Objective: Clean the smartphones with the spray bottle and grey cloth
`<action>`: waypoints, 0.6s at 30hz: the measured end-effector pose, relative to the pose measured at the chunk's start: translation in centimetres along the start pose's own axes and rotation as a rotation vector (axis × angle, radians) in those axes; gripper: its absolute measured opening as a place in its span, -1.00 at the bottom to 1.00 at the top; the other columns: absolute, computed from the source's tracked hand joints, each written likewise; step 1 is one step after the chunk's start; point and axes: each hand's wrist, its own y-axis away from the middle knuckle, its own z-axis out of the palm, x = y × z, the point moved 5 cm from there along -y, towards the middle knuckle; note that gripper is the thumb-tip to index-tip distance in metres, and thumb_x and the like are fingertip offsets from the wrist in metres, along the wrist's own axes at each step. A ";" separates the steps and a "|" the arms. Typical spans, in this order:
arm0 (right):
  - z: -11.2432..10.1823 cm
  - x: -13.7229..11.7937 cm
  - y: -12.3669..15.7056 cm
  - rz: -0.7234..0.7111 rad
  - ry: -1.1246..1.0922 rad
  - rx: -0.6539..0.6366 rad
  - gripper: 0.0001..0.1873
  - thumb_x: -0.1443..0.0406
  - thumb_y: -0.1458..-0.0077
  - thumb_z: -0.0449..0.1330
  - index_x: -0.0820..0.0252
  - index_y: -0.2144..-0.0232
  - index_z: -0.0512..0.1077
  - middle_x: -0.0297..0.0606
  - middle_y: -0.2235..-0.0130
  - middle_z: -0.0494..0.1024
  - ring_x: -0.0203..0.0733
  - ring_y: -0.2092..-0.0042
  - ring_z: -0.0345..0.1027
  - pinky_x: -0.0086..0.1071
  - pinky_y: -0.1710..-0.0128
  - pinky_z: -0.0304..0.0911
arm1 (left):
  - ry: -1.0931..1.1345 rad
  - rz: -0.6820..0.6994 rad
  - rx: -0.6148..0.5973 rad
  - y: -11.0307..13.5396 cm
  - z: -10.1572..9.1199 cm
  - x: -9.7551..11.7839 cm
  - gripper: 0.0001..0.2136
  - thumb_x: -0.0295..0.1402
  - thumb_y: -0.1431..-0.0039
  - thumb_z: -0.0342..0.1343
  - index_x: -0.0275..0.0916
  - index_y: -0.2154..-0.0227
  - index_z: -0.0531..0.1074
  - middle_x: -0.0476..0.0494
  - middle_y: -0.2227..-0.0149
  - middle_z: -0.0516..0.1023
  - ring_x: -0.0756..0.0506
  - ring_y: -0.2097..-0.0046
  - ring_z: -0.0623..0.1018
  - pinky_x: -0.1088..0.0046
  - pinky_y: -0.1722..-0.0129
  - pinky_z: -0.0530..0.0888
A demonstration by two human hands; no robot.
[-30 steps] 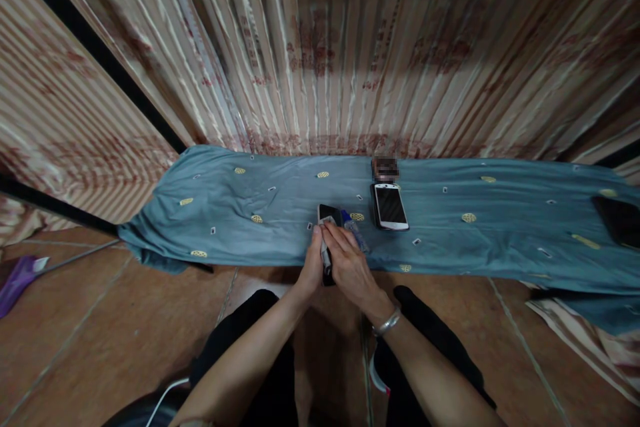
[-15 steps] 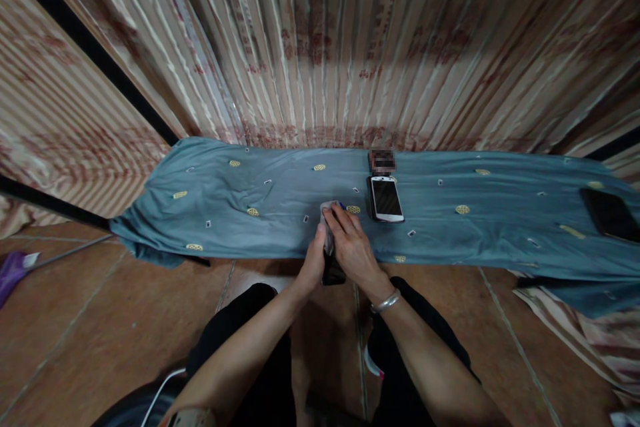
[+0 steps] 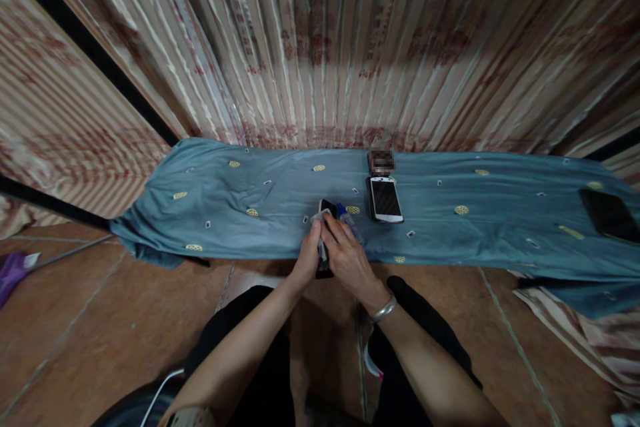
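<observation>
My left hand [image 3: 307, 260] grips the side of a black phone [image 3: 326, 208] that stands over the front edge of the blue patterned cloth [image 3: 240, 207]. My right hand [image 3: 345, 257] lies on top of the phone, fingers pressed on a small pale wipe [image 3: 317, 217] against it. A small bottle with a blue cap [image 3: 345, 217] lies on the cloth just right of my right hand. A bracelet is on my right wrist.
A white phone [image 3: 385, 199] lies face up on the cloth beyond my hands, with a small dark item [image 3: 382, 161] behind it. Another dark phone [image 3: 609, 215] rests at the far right. Striped curtains hang behind. The floor is brown tile; a purple object [image 3: 13, 273] lies far left.
Both hands shifted with the black phone: it was drawn back toward me half a second ago, and its top end now shows beyond my fingers again. The camera view tilted slightly.
</observation>
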 end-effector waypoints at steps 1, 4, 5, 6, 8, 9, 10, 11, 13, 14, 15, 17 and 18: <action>0.0 0.2 -0.1 0.016 0.005 0.003 -0.42 0.53 -0.20 -0.03 0.37 -0.27 0.25 0.13 -0.25 0.33 0.06 -0.24 0.21 -0.05 -0.24 0.23 | -0.034 0.031 -0.007 0.2 0.2 0.2 -0.58 -0.04 -0.17 0.14 -0.23 0.06 0.56 -0.17 0.12 0.66 -0.18 -0.18 0.48 0.33 -0.23 0.32; -0.3 1.0 -0.5 0.061 0.022 0.028 -0.41 0.51 -0.23 -0.05 0.29 -0.30 0.20 0.07 -0.27 0.32 0.05 -0.27 0.18 0.00 -0.25 0.21 | -0.121 0.090 -0.019 0.9 0.9 0.6 -0.59 -0.07 -0.22 0.09 -0.26 0.05 0.55 -0.20 0.06 0.64 -0.20 -0.23 0.43 0.28 -0.30 0.23; -0.4 1.2 -0.6 0.068 0.026 0.038 -0.42 0.49 -0.25 -0.06 0.29 -0.30 0.19 0.07 -0.27 0.32 0.05 -0.28 0.17 0.01 -0.25 0.22 | -0.136 0.094 -0.030 1.1 1.1 0.7 -0.60 -0.08 -0.23 0.08 -0.28 0.06 0.55 -0.21 0.05 0.64 -0.20 -0.24 0.41 0.27 -0.31 0.21; -0.6 1.4 -0.8 0.071 0.029 0.046 -0.43 0.48 -0.27 -0.07 0.29 -0.30 0.19 0.06 -0.27 0.32 0.04 -0.30 0.15 0.01 -0.25 0.22 | -0.147 0.100 -0.044 1.2 1.3 0.7 -0.60 -0.09 -0.23 0.07 -0.28 0.06 0.55 -0.22 0.04 0.63 -0.20 -0.25 0.40 0.26 -0.32 0.20; -0.8 1.7 -1.1 0.069 0.030 0.061 -0.45 0.47 -0.28 -0.09 0.32 -0.30 0.19 0.07 -0.28 0.31 0.03 -0.31 0.12 0.01 -0.26 0.20 | -0.159 0.111 -0.071 1.4 1.6 0.8 -0.61 -0.11 -0.24 0.07 -0.29 0.05 0.55 -0.23 0.01 0.61 -0.19 -0.25 0.40 0.25 -0.33 0.18; -0.9 1.8 -1.2 0.066 0.027 0.069 -0.45 0.47 -0.29 -0.10 0.34 -0.30 0.19 0.07 -0.28 0.31 0.02 -0.31 0.12 0.00 -0.26 0.19 | -0.160 0.111 -0.081 1.4 1.7 0.8 -0.62 -0.13 -0.23 0.08 -0.28 0.05 0.55 -0.23 0.00 0.61 -0.19 -0.25 0.40 0.25 -0.33 0.18; -0.9 1.9 -1.3 0.065 0.022 0.078 -0.46 0.46 -0.29 -0.10 0.35 -0.30 0.19 0.07 -0.27 0.32 0.01 -0.31 0.12 0.00 -0.26 0.19 | -0.157 0.104 -0.088 1.5 1.7 0.8 -0.63 -0.14 -0.23 0.08 -0.27 0.06 0.55 -0.22 -0.01 0.61 -0.18 -0.25 0.40 0.25 -0.33 0.18; -1.0 2.0 -1.4 0.069 0.014 0.086 -0.46 0.46 -0.30 -0.11 0.35 -0.29 0.19 0.07 -0.26 0.33 0.00 -0.30 0.14 -0.01 -0.26 0.19 | -0.147 0.096 -0.090 1.5 1.7 0.8 -0.65 -0.16 -0.22 0.09 -0.27 0.07 0.56 -0.22 0.00 0.61 -0.18 -0.26 0.40 0.26 -0.33 0.18; -1.0 2.3 -1.5 0.090 -0.004 0.095 -0.46 0.44 -0.30 -0.11 0.34 -0.30 0.19 0.06 -0.24 0.36 0.00 -0.29 0.16 0.00 -0.25 0.21 | -0.119 0.085 -0.088 1.5 1.7 0.9 -0.68 -0.20 -0.21 0.11 -0.27 0.10 0.58 -0.22 0.00 0.61 -0.19 -0.26 0.39 0.27 -0.33 0.16; -1.0 2.4 -1.5 0.103 -0.014 0.098 -0.46 0.44 -0.30 -0.12 0.33 -0.30 0.18 0.06 -0.23 0.37 0.00 -0.28 0.17 0.01 -0.25 0.21 | -0.108 0.084 -0.087 1.6 1.6 1.0 -0.69 -0.20 -0.20 0.13 -0.26 0.11 0.58 -0.22 -0.01 0.60 -0.19 -0.27 0.38 0.27 -0.34 0.15; -1.0 2.5 -1.5 0.113 -0.023 0.099 -0.45 0.44 -0.30 -0.13 0.32 -0.31 0.17 0.05 -0.22 0.38 0.00 -0.27 0.18 0.02 -0.25 0.21 | -0.104 0.088 -0.086 1.6 1.6 1.1 -0.70 -0.20 -0.19 0.14 -0.25 0.12 0.59 -0.22 -0.02 0.60 -0.19 -0.27 0.37 0.27 -0.34 0.14; -1.0 2.8 -1.6 0.122 -0.040 0.100 -0.43 0.44 -0.29 -0.14 0.31 -0.32 0.15 0.04 -0.21 0.39 -0.01 -0.26 0.19 0.03 -0.25 0.21 | -0.111 0.092 -0.096 1.7 1.6 1.3 -0.69 -0.16 -0.17 0.16 -0.23 0.14 0.59 -0.20 -0.02 0.60 -0.20 -0.28 0.36 0.25 -0.34 0.14; -0.9 2.9 -1.6 0.123 -0.048 0.100 -0.42 0.45 -0.28 -0.15 0.31 -0.32 0.14 0.03 -0.21 0.40 -0.01 -0.26 0.20 0.03 -0.24 0.21 | -0.117 0.092 -0.104 1.7 1.6 1.4 -0.67 -0.13 -0.16 0.17 -0.23 0.15 0.59 -0.21 0.00 0.61 -0.21 -0.28 0.36 0.23 -0.34 0.16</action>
